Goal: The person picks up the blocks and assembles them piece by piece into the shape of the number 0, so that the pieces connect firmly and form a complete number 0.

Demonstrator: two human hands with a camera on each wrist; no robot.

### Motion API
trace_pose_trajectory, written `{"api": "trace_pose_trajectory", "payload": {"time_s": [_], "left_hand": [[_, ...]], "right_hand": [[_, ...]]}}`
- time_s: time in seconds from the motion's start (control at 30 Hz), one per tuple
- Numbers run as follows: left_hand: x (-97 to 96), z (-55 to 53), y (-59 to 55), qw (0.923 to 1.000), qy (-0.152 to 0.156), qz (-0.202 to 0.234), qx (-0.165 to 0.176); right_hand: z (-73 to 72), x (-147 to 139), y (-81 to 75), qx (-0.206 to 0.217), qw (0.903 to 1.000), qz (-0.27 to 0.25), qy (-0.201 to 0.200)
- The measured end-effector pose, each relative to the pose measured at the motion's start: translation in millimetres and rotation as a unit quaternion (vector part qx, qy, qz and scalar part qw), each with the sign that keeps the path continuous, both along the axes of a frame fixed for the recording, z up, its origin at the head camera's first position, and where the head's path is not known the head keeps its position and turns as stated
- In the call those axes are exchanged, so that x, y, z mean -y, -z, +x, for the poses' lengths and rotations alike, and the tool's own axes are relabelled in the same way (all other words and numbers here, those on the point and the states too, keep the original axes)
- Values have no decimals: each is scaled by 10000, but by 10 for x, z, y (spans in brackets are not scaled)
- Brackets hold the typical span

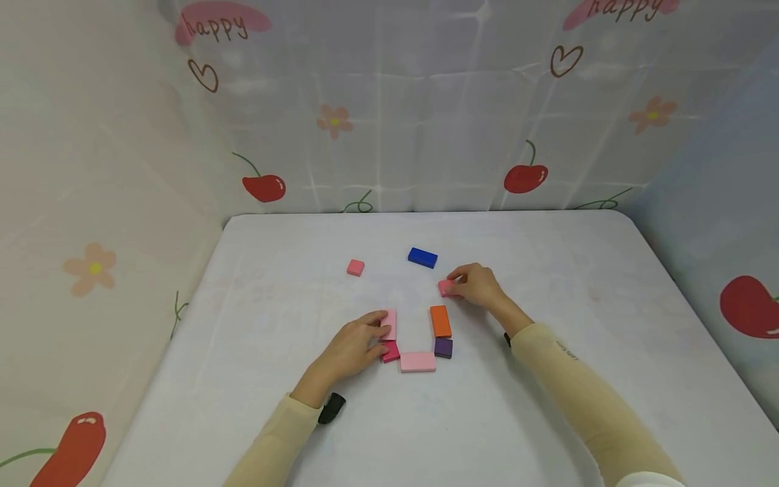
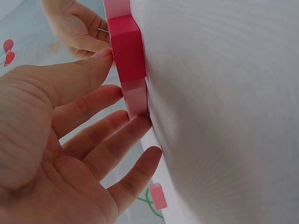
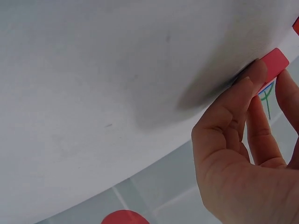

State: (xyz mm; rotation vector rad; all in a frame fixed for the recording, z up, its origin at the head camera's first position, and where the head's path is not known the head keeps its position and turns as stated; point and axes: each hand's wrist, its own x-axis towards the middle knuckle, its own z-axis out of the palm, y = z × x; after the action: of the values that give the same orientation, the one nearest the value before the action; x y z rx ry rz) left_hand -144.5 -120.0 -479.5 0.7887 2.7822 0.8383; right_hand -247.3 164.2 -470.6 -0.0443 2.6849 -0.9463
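Note:
Blocks lie in an open-topped outline on the white table. My left hand (image 1: 351,346) rests at its left side, with fairly straight fingers touching an upright light pink block (image 1: 392,325) and the thumb against a crimson block (image 2: 128,49). At the bottom lies another light pink block (image 1: 418,362). An orange block (image 1: 441,321) and a dark purple block (image 1: 443,348) form the right side. Above the orange one, my right hand (image 1: 479,287) pinches a small coral-pink block (image 3: 274,64) between fingers and thumb, at the table surface. Part of that block hides behind the fingers.
Farther back lie a blue block (image 1: 422,258) and a small coral-pink cube (image 1: 356,268). The table (image 1: 548,250) ends at a patterned curtain (image 1: 414,149) behind, with further curtain at both sides.

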Motion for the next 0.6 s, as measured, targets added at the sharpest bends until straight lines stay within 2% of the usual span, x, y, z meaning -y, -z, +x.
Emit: {"api": "trace_pose_trajectory", "payload": {"time_s": [0.33, 0.6], "left_hand": [[-3, 5, -12, 10000, -26, 40, -8], [-9, -2, 0, 10000, -59, -58, -25]], "right_hand": [[56, 132, -24, -160, 9997, -108, -178], [88, 192, -14, -114, 9995, -141, -249]]}}
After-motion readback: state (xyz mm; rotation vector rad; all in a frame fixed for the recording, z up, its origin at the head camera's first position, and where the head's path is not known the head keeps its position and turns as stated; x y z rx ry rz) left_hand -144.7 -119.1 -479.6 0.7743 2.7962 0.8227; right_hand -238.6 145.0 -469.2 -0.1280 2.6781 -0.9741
